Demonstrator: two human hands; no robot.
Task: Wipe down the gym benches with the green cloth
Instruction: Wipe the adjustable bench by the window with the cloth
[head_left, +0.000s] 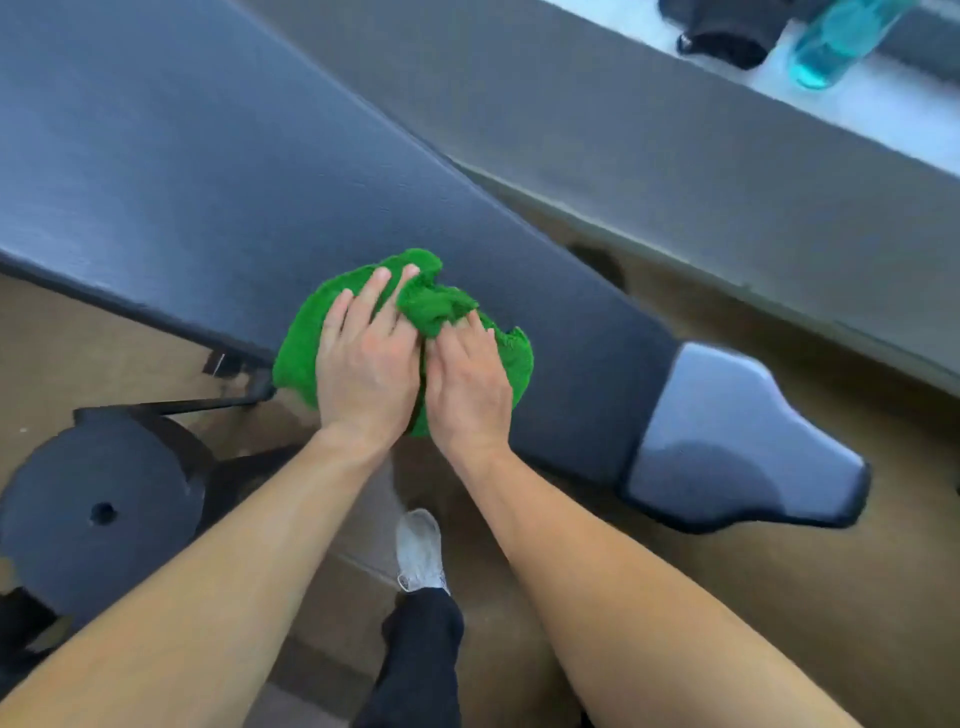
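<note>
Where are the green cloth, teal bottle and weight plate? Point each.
green cloth (298, 345), head view, its uncovered left part.
teal bottle (836, 41), head view, middle of its body.
weight plate (104, 462), head view, flat face above its hole.

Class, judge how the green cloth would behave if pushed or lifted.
Probably floppy: the green cloth bunches into folds between the left hand and right hand. Likely light: soft fabric overhanging the bench edge. Its fuzzy pile may drag rather than slip.
</note>
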